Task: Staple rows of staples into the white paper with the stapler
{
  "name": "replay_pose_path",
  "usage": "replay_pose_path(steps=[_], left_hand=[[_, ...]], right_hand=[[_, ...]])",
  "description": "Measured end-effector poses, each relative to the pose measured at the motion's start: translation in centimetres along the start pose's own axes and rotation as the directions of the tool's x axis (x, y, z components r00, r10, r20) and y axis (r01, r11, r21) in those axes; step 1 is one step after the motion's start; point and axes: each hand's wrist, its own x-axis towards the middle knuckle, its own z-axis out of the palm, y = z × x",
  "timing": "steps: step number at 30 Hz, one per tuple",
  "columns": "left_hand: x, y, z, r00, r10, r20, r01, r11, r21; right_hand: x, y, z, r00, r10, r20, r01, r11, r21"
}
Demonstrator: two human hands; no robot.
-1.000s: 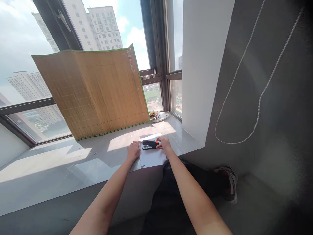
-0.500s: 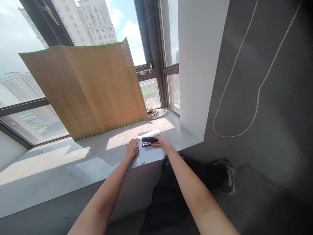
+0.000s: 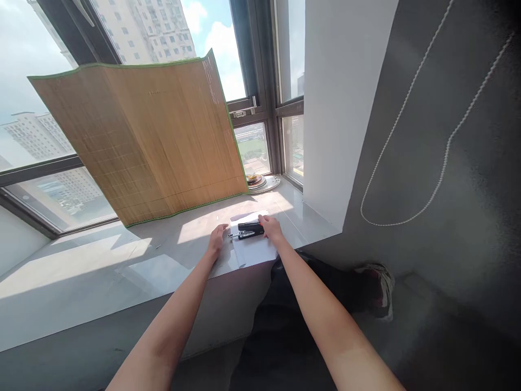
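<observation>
A black stapler [image 3: 249,228] lies over white paper [image 3: 251,254] on the windowsill, with a metal piece sticking out from its left end. My right hand [image 3: 272,228] grips the stapler's right end, where a bit of orange shows by the fingers. Just left of the metal piece is my left hand [image 3: 217,239], its fingers stretched forward near the paper's left edge. Nothing shows in that hand, and a small gap parts it from the stapler.
A bamboo mat [image 3: 163,141] with green edging leans against the window behind the sill [image 3: 163,277]. Several stacked plates [image 3: 264,184] sit in the far corner. A beaded blind cord [image 3: 386,224] hangs at right. My leg and shoe [image 3: 382,290] are below the sill.
The metal piece now sticks out from the stapler's left end. My left hand has shifted left, off the paper, and its fingers have opened. My right hand still holds the stapler.
</observation>
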Motion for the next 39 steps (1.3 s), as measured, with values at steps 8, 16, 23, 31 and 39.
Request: replay_pose_path(steps=[8,16,23,31,39], left_hand=[[-1.6,1.7,-0.1,0.987,-0.120,-0.106,0.072,0.924,-0.375],[-4.0,2.2,0.8,0.884,-0.467,0.039,0.243,0.386,-0.890],[-4.6,3.2,0.4,0.890,-0.445,0.101,0.216,0.216,-0.952],[-4.2,2.7,0.5,0.867,-0.498,0.021,0.136,0.196,-0.971],[-3.4,4.3,-1.5,0.868,-0.488,-0.091,0.078,0.314,-0.946]], right_hand=[[-0.1,0.6,0.5,0.864,-0.422,0.273,0.494,0.616,-0.613],[-1.6,0.6,2.7,0.509,-0.806,0.301,0.793,0.303,-0.528],[-3.2,1.0,5.7,0.091,-0.801,0.592,0.865,-0.230,-0.445],[-3.6,0.5,5.0,0.398,-0.841,0.366,0.818,0.145,-0.557],[-3.7,0.0,2.6,0.908,-0.419,0.006,0.314,0.671,-0.671]])
